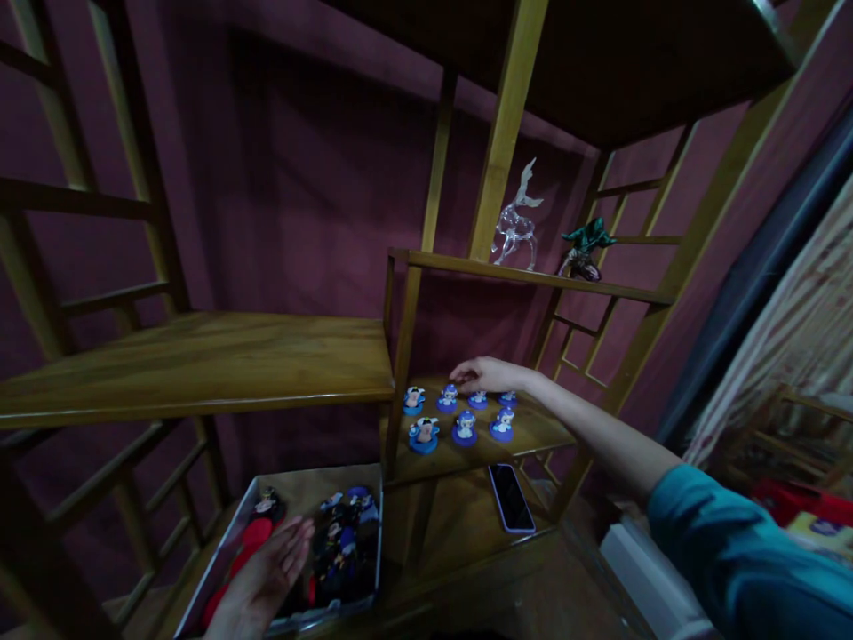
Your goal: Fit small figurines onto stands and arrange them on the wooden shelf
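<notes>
Several small figurines stand upright on round blue and purple bases on a lower shelf. My right hand [490,374] reaches over the back row from the right. Its fingers are bent down at the top of a purple-based figurine [448,397], and their tips are partly hidden. Nearer the shelf's front edge are a white-and-purple figurine [465,429], another like it [502,425] and a blue-based figurine [424,435]. My left hand [270,569] holds nothing, palm up with fingers stretched, above an open box [381,542] of jumbled dark, blue and red figurines [343,542].
A phone [512,500] lies on the board below the figurines. On the upper shelf stand a clear horse ornament [516,233] and a green-cloaked figure [586,249]. A wooden shelf board [219,360] juts out above the box, beside an upright post [404,356].
</notes>
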Motion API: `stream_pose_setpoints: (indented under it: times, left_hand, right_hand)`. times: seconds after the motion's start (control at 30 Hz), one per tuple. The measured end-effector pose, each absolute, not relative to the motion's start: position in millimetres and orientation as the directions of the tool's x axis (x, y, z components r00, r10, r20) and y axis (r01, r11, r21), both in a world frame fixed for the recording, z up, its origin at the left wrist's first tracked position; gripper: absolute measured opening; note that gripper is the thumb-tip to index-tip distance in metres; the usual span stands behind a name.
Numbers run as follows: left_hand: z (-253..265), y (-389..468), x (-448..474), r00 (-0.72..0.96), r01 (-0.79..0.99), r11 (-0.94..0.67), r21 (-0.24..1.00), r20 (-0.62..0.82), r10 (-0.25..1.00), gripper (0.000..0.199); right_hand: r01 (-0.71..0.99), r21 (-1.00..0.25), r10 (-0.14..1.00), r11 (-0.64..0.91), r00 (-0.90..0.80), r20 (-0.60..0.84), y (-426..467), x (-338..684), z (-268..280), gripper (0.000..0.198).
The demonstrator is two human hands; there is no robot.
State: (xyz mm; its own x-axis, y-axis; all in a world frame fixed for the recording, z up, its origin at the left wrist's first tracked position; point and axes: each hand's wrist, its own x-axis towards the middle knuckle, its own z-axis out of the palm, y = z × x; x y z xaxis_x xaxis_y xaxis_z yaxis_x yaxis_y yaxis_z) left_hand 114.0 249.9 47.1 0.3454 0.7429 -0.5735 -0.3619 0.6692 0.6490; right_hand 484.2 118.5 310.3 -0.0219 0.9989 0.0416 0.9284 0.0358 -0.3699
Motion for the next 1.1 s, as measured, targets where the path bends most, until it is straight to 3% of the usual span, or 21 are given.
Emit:
stream_pose_setpoints:
  times: [0.33, 0.6, 0.83, 1.1]
  left_hand:
    - [52.8, 249.1, 105.6, 0.351, -0.387, 0.651, 0.653, -0.548, 0.759, 0.025]
    - [55.1, 245.5, 106.5, 0.329, -0.404, 0.642, 0.652, -0.551, 0.767, 0.023]
    - [57.2, 245.1, 103.4, 0.334, -0.392, 0.644, 0.657, -0.550, 0.765, 0.022]
    - [56.4, 248.3, 105.1, 0.325, -0.373, 0.655, 0.657, -0.569, 0.755, 0.024]
  right_hand:
    - [0.987, -0.138, 0.997, 0.081, -0.079, 0.024, 143.3, 461.9, 301.1, 0.030]
    - [0.989, -0.142, 0.999, 0.037, -0.038, -0.011, 146.7, 458.9, 296.4, 0.032]
    - [0.945, -0.326, 0.996, -0.027, 0.054, 0.075, 136.8, 479.6, 306.7, 0.041]
    - [0.972, -0.184, 0.987, -0.148, 0.133, -0.091, 115.3, 512.0, 305.0, 0.037]
